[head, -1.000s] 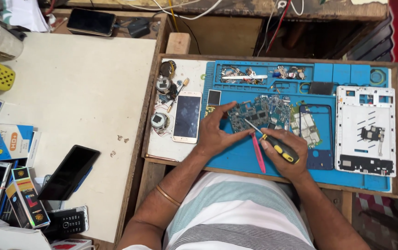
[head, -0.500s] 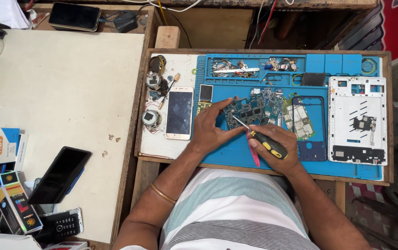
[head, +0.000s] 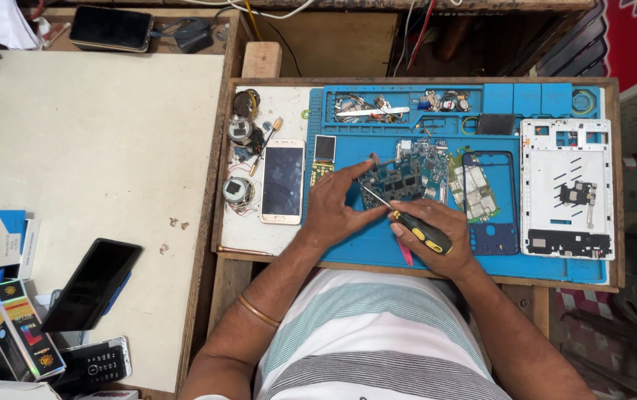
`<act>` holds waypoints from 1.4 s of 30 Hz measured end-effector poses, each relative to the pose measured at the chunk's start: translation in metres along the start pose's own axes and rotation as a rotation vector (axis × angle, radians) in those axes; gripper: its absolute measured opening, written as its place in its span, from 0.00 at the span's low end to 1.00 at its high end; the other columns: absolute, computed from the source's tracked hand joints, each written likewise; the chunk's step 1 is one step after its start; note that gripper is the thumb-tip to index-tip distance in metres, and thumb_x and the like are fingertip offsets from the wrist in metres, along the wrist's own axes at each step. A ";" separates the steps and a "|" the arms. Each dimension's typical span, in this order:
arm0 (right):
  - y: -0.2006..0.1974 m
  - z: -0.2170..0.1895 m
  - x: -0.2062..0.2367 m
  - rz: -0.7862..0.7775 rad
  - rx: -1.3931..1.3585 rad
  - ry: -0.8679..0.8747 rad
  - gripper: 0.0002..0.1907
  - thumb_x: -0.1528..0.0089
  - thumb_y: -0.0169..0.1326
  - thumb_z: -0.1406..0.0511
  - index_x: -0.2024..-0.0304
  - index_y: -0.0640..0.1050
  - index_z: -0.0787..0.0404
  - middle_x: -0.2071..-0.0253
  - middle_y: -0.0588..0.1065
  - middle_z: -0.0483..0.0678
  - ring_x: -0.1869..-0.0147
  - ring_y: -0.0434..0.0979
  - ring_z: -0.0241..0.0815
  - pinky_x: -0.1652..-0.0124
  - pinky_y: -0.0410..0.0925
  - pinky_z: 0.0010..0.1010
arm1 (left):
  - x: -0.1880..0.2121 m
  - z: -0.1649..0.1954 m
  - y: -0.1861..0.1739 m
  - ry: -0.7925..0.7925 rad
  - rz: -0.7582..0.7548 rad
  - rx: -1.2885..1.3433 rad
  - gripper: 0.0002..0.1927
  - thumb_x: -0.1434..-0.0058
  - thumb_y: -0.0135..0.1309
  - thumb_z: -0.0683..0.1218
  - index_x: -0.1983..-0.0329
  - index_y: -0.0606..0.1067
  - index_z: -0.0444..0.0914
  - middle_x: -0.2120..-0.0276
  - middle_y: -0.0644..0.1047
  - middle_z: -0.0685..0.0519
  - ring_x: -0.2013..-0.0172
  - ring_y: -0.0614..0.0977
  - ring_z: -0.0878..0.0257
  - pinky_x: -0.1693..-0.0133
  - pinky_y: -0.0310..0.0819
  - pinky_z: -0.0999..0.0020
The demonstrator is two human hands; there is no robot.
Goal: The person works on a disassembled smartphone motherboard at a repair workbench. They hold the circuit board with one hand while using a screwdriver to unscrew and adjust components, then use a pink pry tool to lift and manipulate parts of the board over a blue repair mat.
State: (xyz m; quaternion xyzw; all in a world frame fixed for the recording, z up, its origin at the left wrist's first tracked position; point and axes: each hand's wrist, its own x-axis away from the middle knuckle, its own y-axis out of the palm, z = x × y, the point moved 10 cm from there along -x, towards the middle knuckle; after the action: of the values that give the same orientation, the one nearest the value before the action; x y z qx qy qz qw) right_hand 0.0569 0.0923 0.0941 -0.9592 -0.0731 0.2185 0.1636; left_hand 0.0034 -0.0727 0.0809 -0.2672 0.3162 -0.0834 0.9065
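Matt blue rubbery mat (head: 378,252); glossy glass phone (head: 283,181); rough wooden tray frame (head: 422,81); glossy plastic screwdriver handle (head: 426,237).

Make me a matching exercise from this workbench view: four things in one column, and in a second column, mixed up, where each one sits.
Things:
1. screwdriver
2. circuit board
3. white phone frame
4. pale phone with dark screen

Places:
a. far right end of the blue mat
b. gripped in the right hand
c. on the white surface just left of the blue mat
d. on the blue mat under the left hand's fingertips

Pairs: 1-b, 2-d, 3-a, 4-c
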 end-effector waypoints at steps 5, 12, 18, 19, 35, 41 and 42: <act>-0.005 0.002 -0.002 0.052 -0.033 0.039 0.19 0.38 0.62 0.70 0.45 0.79 0.63 0.57 0.82 0.50 0.56 0.83 0.37 0.57 0.75 0.24 | -0.006 0.003 -0.009 -0.018 0.045 0.060 0.40 0.51 0.75 0.56 0.38 0.71 0.39 0.45 0.80 0.46 0.48 0.85 0.53 0.47 0.81 0.59; -0.006 0.007 -0.001 0.072 -0.077 0.049 0.19 0.39 0.62 0.70 0.44 0.79 0.63 0.57 0.83 0.50 0.56 0.84 0.36 0.57 0.76 0.24 | -0.009 0.007 -0.012 -0.020 0.042 0.054 0.40 0.52 0.75 0.57 0.40 0.71 0.38 0.47 0.81 0.46 0.50 0.86 0.54 0.49 0.82 0.59; -0.006 0.009 -0.002 0.068 -0.100 0.063 0.19 0.39 0.61 0.70 0.44 0.79 0.64 0.57 0.83 0.50 0.56 0.84 0.36 0.57 0.76 0.23 | -0.010 0.007 -0.010 -0.021 0.034 0.071 0.40 0.51 0.75 0.56 0.39 0.72 0.38 0.47 0.81 0.46 0.48 0.85 0.53 0.47 0.82 0.59; -0.006 0.009 -0.002 0.068 -0.100 0.072 0.19 0.39 0.61 0.70 0.44 0.79 0.64 0.57 0.83 0.50 0.56 0.84 0.36 0.58 0.76 0.23 | -0.010 0.007 -0.011 -0.017 0.035 0.063 0.40 0.51 0.75 0.56 0.39 0.72 0.38 0.46 0.81 0.46 0.48 0.85 0.53 0.47 0.82 0.59; -0.002 0.001 -0.002 0.039 -0.045 0.002 0.19 0.38 0.62 0.71 0.44 0.79 0.64 0.57 0.82 0.50 0.55 0.83 0.37 0.55 0.75 0.25 | -0.005 0.002 -0.007 -0.003 0.032 0.040 0.41 0.51 0.76 0.54 0.38 0.70 0.39 0.45 0.80 0.47 0.48 0.85 0.54 0.46 0.80 0.59; -0.003 0.004 0.001 0.061 -0.027 0.015 0.18 0.38 0.62 0.71 0.44 0.79 0.64 0.58 0.82 0.50 0.56 0.83 0.37 0.55 0.74 0.25 | -0.003 0.004 -0.011 0.004 0.068 0.045 0.41 0.51 0.77 0.54 0.37 0.69 0.40 0.44 0.80 0.48 0.47 0.85 0.54 0.46 0.81 0.60; -0.004 0.006 0.001 0.066 -0.014 0.028 0.18 0.38 0.62 0.71 0.45 0.79 0.64 0.58 0.82 0.50 0.57 0.83 0.36 0.57 0.74 0.24 | -0.002 0.004 -0.012 0.000 0.074 0.056 0.42 0.51 0.76 0.54 0.36 0.69 0.40 0.44 0.80 0.48 0.47 0.85 0.54 0.46 0.81 0.60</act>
State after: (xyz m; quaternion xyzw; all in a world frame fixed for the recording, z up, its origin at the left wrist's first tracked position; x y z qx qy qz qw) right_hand 0.0554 0.0981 0.0904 -0.9652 -0.0408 0.2098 0.1508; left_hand 0.0046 -0.0800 0.0911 -0.2299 0.3234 -0.0589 0.9160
